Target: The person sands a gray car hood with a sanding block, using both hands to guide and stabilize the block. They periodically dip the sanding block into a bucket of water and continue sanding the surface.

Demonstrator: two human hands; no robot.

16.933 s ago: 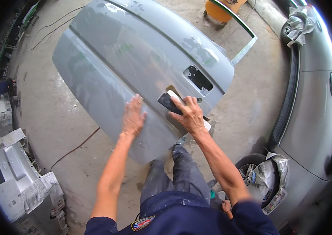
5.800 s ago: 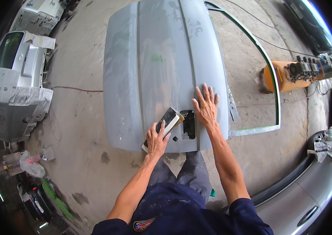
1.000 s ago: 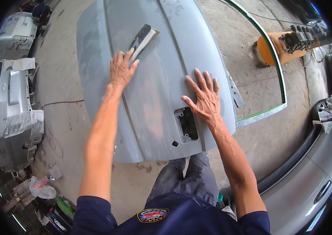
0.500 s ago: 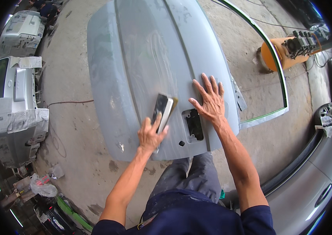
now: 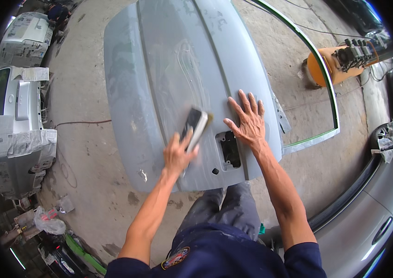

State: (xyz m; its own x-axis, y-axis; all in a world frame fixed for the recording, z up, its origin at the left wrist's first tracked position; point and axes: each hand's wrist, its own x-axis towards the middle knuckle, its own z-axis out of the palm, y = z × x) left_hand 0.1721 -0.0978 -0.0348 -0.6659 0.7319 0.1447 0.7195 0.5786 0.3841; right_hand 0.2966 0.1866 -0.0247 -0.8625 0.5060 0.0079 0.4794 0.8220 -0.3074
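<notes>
A grey-primed car door (image 5: 129,104) lies flat in front of me, pale dusty smears along its middle panel. My left hand (image 5: 177,156) is closed around a long sanding block (image 5: 198,124) with a dark top and pale sides. The block rests on the middle panel, slanted, its far end leaning right; motion blurs it slightly. To its right, my right hand (image 5: 249,123) lies flat on the door, fingers spread, holding nothing. Just below that palm is the dark handle opening (image 5: 229,149), with a small black hole (image 5: 215,171) beside it.
The door's window frame (image 5: 333,99) juts out at right. Beyond it stands an orange air compressor (image 5: 328,67). A silver car (image 5: 367,204) is close at lower right. Paper-masked car parts (image 5: 22,111) line the left, and a red hose (image 5: 83,122) crosses the concrete floor.
The sanding block and my left hand have shifted slightly, the block's far end a little farther from me. My right hand stays in place on the door.
</notes>
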